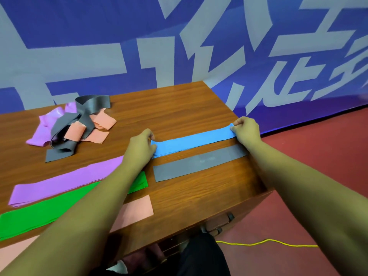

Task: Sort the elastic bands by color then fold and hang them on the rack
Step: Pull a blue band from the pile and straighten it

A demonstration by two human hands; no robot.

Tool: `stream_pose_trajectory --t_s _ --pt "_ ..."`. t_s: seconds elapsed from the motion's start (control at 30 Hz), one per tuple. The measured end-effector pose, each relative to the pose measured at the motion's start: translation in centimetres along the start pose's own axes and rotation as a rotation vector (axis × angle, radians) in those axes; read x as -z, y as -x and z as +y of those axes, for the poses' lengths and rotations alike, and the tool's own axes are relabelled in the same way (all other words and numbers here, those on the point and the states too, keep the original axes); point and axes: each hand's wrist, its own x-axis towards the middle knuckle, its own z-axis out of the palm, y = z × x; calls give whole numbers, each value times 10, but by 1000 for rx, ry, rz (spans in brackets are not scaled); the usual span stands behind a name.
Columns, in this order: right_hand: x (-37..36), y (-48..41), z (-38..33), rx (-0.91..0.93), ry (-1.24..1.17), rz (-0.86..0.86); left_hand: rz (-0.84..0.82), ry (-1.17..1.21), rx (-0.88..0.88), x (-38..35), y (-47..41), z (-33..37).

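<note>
Left hand (141, 146) and right hand (246, 129) pinching opposite ends of a blue band (191, 141).
The smooth, flat band lies on a wood-grain table (179, 108) near its right edge. A matte grey strip (199, 163) runs parallel just beside it. A purple strip (65, 184), green strip (49, 212) and peach strip (135, 212) lie leftward, with a tangled heap (73, 124) behind.

Blue band (191, 142) flat, lengthwise; tangled pile (69, 126) behind.

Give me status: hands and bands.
Left hand, right hand pinch ends of blue band on table. Grey band beside it. Tangled pile far left, nothing in the way.
</note>
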Motion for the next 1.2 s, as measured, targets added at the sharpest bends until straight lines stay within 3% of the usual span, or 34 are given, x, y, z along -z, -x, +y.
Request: stream_pose_trajectory --t_s 0.23,0.4,0.47,0.67,0.93,1.2 --pt "-11 -6 4 97 92 14 70 -212 -144 -17 4 -7" --pt "-18 6 0 274 502 98 108 -291 -213 -18 0 -14" --pt "-17 13 -16 308 561 72 111 -358 -194 -11 -1 -12" --pt "-49 59 -97 468 444 -196 181 -284 -68 45 -7 -35" --pt "-151 110 -208 646 303 -481 254 -351 105 128 -6 -131" --pt "-249 118 -264 601 346 -537 213 -341 59 130 -34 -178"
